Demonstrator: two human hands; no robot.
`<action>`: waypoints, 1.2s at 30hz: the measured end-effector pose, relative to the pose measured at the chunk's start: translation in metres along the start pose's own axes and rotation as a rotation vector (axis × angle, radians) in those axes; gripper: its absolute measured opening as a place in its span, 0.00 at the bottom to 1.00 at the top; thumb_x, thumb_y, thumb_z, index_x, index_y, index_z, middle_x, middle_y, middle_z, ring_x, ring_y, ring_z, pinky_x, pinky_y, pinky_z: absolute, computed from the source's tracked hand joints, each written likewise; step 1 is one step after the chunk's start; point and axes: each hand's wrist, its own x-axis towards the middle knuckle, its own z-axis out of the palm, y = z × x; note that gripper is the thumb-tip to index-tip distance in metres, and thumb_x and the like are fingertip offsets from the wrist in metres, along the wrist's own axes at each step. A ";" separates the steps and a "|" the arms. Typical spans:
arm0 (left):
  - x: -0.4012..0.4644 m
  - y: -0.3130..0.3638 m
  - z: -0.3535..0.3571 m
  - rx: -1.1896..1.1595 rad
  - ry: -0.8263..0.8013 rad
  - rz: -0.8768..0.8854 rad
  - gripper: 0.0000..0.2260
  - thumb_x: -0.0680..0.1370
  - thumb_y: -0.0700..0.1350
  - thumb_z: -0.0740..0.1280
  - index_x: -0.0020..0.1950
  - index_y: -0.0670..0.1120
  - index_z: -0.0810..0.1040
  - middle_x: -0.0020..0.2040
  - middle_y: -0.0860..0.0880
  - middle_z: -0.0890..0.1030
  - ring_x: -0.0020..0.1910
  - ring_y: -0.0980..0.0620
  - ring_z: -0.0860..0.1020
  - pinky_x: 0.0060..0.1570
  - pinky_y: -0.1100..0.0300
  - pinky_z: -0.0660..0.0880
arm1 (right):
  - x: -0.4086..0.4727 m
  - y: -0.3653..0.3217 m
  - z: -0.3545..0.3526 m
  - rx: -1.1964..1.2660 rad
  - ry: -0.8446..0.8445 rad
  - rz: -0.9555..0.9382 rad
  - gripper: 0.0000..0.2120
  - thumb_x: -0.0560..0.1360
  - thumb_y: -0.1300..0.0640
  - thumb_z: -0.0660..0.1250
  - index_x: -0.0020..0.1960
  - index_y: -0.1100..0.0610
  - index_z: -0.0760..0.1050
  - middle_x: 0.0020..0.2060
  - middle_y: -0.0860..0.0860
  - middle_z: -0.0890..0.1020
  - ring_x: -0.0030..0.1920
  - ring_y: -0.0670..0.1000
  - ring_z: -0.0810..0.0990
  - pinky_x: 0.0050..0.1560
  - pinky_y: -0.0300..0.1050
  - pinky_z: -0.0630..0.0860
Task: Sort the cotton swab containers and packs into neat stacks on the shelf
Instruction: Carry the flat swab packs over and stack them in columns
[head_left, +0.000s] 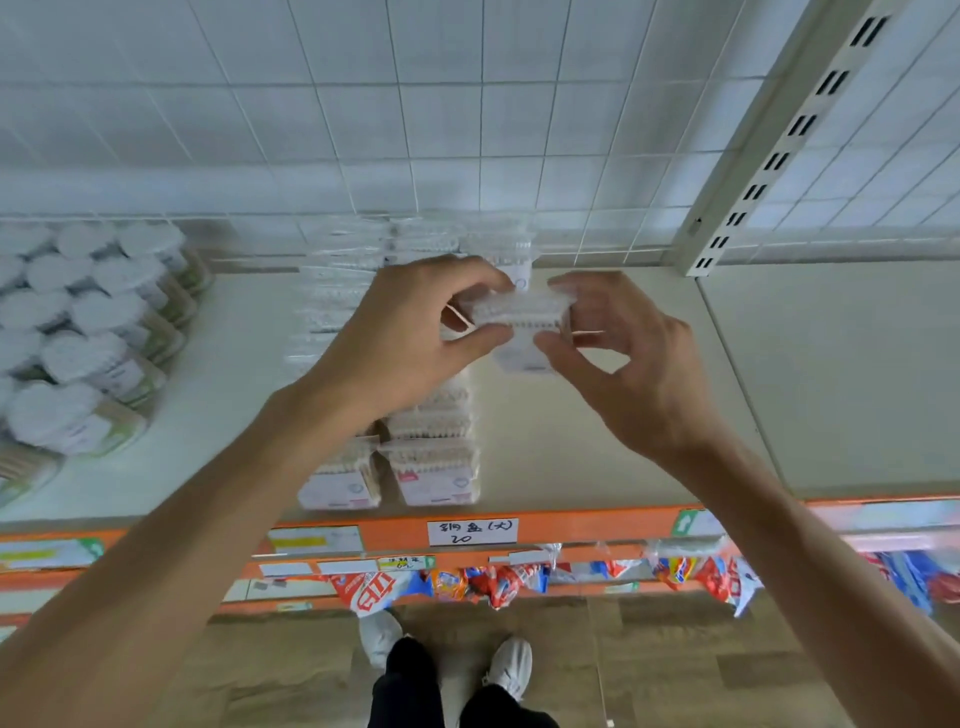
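Above the shelf (597, 415), both hands are holding one clear pack of cotton swabs (519, 314) over the middle rows. The left hand (400, 338) is pinching the pack's left end between thumb and curled fingers, while the right hand (628, 358) is gripping its right end in the same way. Below and behind the held pack, rows of similar packs (431, 457) are already standing in lines running from the shelf's front edge to the back wire grid (519, 130). At far left, round swab containers (88, 332) are lying in overlapping stacks. Sorting is judged well advanced: both kinds are grouped apart, and the held pack is not yet placed. Whether further loose packs are waiting cannot be told. Along the front, an orange price rail (571, 525) is carrying labels.
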 end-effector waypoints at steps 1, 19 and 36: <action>0.001 0.000 -0.001 0.005 0.003 -0.008 0.14 0.74 0.50 0.75 0.59 0.51 0.82 0.51 0.56 0.83 0.47 0.66 0.80 0.51 0.75 0.74 | 0.001 -0.001 0.000 0.000 -0.006 0.003 0.17 0.76 0.57 0.73 0.63 0.50 0.76 0.49 0.46 0.85 0.48 0.41 0.85 0.51 0.35 0.80; 0.012 -0.011 -0.004 0.062 -0.026 -0.041 0.21 0.75 0.44 0.74 0.67 0.52 0.77 0.60 0.56 0.81 0.57 0.60 0.79 0.58 0.63 0.76 | 0.024 0.033 -0.001 -0.001 0.015 0.143 0.08 0.76 0.58 0.73 0.54 0.54 0.80 0.48 0.42 0.83 0.47 0.36 0.84 0.42 0.30 0.79; 0.007 -0.028 -0.016 0.064 0.040 -0.067 0.19 0.76 0.45 0.73 0.66 0.53 0.77 0.58 0.56 0.81 0.59 0.62 0.78 0.61 0.59 0.76 | 0.066 0.081 0.050 -0.017 0.035 0.172 0.06 0.76 0.58 0.72 0.52 0.51 0.80 0.50 0.49 0.83 0.47 0.43 0.84 0.45 0.27 0.76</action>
